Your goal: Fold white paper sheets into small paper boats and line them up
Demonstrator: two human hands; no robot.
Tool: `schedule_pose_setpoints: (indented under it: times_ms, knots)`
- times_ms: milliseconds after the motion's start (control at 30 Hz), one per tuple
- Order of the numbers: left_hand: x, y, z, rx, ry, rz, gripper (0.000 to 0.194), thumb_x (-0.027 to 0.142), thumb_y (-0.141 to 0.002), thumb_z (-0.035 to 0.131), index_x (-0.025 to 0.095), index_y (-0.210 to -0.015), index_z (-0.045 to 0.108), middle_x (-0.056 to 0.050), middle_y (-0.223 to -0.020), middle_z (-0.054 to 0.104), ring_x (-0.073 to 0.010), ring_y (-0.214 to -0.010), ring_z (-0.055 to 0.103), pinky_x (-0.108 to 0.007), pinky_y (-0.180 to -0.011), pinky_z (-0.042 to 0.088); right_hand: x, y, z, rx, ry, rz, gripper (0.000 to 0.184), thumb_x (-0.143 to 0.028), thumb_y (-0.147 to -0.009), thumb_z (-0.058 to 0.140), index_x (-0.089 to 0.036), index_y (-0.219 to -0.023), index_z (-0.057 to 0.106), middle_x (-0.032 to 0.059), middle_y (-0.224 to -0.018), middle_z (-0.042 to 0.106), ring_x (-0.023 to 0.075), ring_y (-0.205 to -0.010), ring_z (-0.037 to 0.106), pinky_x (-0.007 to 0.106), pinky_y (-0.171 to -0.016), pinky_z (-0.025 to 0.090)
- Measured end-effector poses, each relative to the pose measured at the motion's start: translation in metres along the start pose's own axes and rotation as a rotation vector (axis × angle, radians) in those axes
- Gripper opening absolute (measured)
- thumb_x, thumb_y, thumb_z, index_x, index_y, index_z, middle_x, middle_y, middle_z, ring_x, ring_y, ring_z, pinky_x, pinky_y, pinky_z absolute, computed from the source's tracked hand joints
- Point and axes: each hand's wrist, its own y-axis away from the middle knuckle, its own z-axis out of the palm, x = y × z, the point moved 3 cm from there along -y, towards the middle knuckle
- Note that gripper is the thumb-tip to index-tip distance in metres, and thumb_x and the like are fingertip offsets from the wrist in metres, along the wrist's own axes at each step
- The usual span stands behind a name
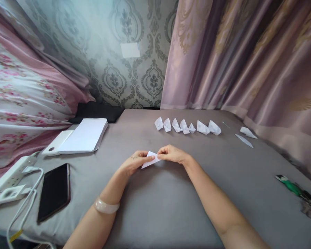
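Note:
A small folded piece of white paper (148, 163) is held between both hands over the middle of the grey-covered table (171, 200). My left hand (137, 161) pinches its left part, thumb lying across the top face. At the right corner, the thumb and fingertips of my right hand (172, 154) are closed on the same paper. The undersides of the fingers are hidden. Beyond the hands stands a row of several folded white paper boats (184, 126).
Left lie a stack of white paper (84, 135) on a white flat device (55, 144), a black phone (54, 192), and a power strip (11, 178) with cables. At right are folded paper pieces (244, 140) and keys with a green tag (291, 186). Curtains (209, 58) hang behind.

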Motion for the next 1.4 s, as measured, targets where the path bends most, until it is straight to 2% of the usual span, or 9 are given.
schedule_pose_setpoints:
  times_ms: [133,300,433,567,767,867,967,1167,1400]
  knots:
    - [-0.001,-0.002,0.005,0.006,0.061,-0.012,0.036,0.039,-0.061,0.084,0.013,-0.082,0.072,-0.005,-0.070,0.070,-0.0113,-0.055,0.058,-0.020,-0.052,0.042,0.000,0.000,-0.003,0.000,-0.048,0.010,0.027,-0.038,-0.064,0.076,-0.015,-0.075,0.069,-0.0031,-0.064,0.060,0.0084,-0.059,0.045,0.023,-0.055,0.032]
    - [0.005,-0.007,0.004,0.262,0.276,0.149,0.038,0.037,-0.060,0.084,0.012,-0.085,0.070,-0.004,-0.072,0.070,-0.0120,-0.058,0.060,-0.021,-0.055,0.044,0.002,-0.009,-0.004,0.327,-0.469,0.090,0.035,-0.049,-0.069,0.074,-0.017,-0.083,0.068,-0.0014,-0.070,0.060,0.0055,-0.049,0.037,0.021,-0.045,0.028]
    - [0.005,-0.011,0.004,0.345,0.418,0.170,0.040,0.033,-0.055,0.087,0.011,-0.084,0.070,-0.004,-0.070,0.069,-0.0111,-0.059,0.059,-0.021,-0.056,0.044,0.001,-0.018,0.013,0.394,-0.647,0.053,0.040,-0.053,-0.066,0.077,-0.017,-0.081,0.068,0.0028,-0.081,0.066,0.0070,-0.058,0.051,0.020,-0.048,0.034]
    - [0.003,-0.013,0.005,0.339,0.440,0.205,0.044,0.036,-0.051,0.089,0.010,-0.083,0.071,-0.004,-0.070,0.068,-0.0109,-0.060,0.058,-0.021,-0.055,0.041,0.002,-0.022,0.024,0.481,-0.632,-0.026,0.043,-0.054,-0.056,0.081,-0.016,-0.075,0.070,-0.0007,-0.066,0.062,0.0077,-0.056,0.050,0.022,-0.049,0.032]
    - [-0.001,-0.014,0.005,0.289,0.260,0.209,0.037,0.040,-0.059,0.084,0.010,-0.074,0.070,-0.001,-0.059,0.059,-0.0050,-0.048,0.044,-0.021,-0.045,0.028,0.002,-0.019,0.019,0.620,-0.514,-0.048,0.039,-0.052,-0.053,0.081,-0.017,-0.056,0.064,-0.0049,-0.046,0.048,0.0064,-0.046,0.038,0.024,-0.047,0.026]
    - [0.001,-0.012,0.002,0.248,0.218,0.155,0.036,0.037,-0.057,0.085,0.010,-0.075,0.071,-0.003,-0.063,0.061,-0.0048,-0.049,0.044,-0.021,-0.046,0.029,0.002,-0.016,0.013,0.630,-0.400,-0.039,0.038,-0.051,-0.056,0.079,-0.017,-0.053,0.064,-0.0056,-0.043,0.044,0.0063,-0.045,0.035,0.024,-0.047,0.026]
    - [0.004,-0.010,-0.003,0.268,0.161,0.160,0.035,0.037,-0.059,0.084,0.011,-0.080,0.074,-0.005,-0.070,0.065,-0.0067,-0.054,0.048,-0.022,-0.049,0.033,0.006,-0.017,0.012,0.614,-0.357,-0.018,0.037,-0.052,-0.058,0.078,-0.016,-0.058,0.068,-0.0049,-0.045,0.047,0.0067,-0.046,0.037,0.024,-0.047,0.028]
    - [0.003,-0.011,-0.010,0.428,0.248,0.209,0.031,0.035,-0.057,0.084,0.012,-0.075,0.075,-0.005,-0.068,0.065,-0.0094,-0.062,0.052,-0.022,-0.054,0.034,0.011,-0.022,0.027,0.510,-0.406,0.021,0.043,-0.058,-0.062,0.075,-0.016,-0.074,0.073,0.0026,-0.066,0.064,0.0085,-0.051,0.047,0.022,-0.044,0.027]
    - [0.000,-0.014,-0.008,0.392,0.351,0.201,0.030,0.033,-0.054,0.086,0.012,-0.069,0.071,-0.003,-0.064,0.061,-0.0081,-0.059,0.051,-0.021,-0.053,0.034,0.006,-0.018,0.031,0.601,-0.333,0.011,0.038,-0.052,-0.057,0.078,-0.016,-0.061,0.068,-0.0051,-0.044,0.046,0.0066,-0.043,0.034,0.024,-0.044,0.023]
